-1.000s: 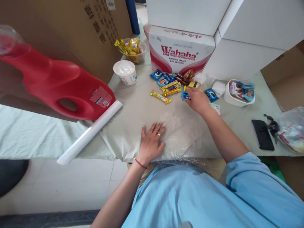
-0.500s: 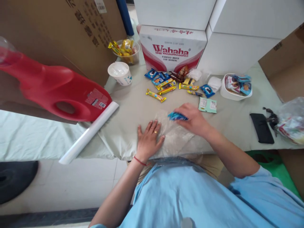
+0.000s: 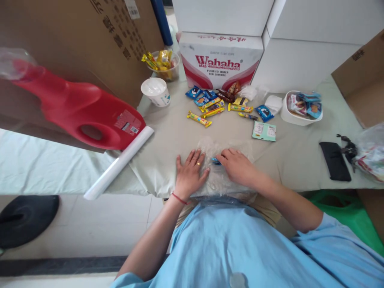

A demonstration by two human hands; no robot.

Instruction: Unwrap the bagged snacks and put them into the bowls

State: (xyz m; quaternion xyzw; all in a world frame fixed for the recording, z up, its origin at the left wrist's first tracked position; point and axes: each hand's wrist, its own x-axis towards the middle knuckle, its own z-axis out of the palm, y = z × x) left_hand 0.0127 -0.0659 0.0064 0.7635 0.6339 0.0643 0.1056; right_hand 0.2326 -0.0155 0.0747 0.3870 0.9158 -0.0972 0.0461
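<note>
My left hand (image 3: 189, 174), a ring on one finger, lies flat with fingers spread on the left edge of a clear plastic sheet or bag (image 3: 217, 180). My right hand (image 3: 238, 166) is down over the middle of the plastic, its fingers closed on a small blue wrapped packet (image 3: 215, 161). Most of that packet is hidden under the fingers. Beyond the hands lie yellow snack sticks (image 3: 199, 119), blue packets (image 3: 264, 113), dark brown packets (image 3: 225, 96) and a pale green packet (image 3: 264, 131).
A white tub (image 3: 301, 116) of packets sits at right, near a black phone (image 3: 335, 161). A paper cup (image 3: 156, 94) and a clear bowl (image 3: 172, 74) of yellow packets stand left. Farther left are a red bottle (image 3: 90, 108) and a white roll (image 3: 120, 164). Boxes (image 3: 220, 52) line the back.
My right hand has lowered the blue packet onto the plastic and moved slightly toward me. The left hand stays flat in place. The view has shifted slightly.
</note>
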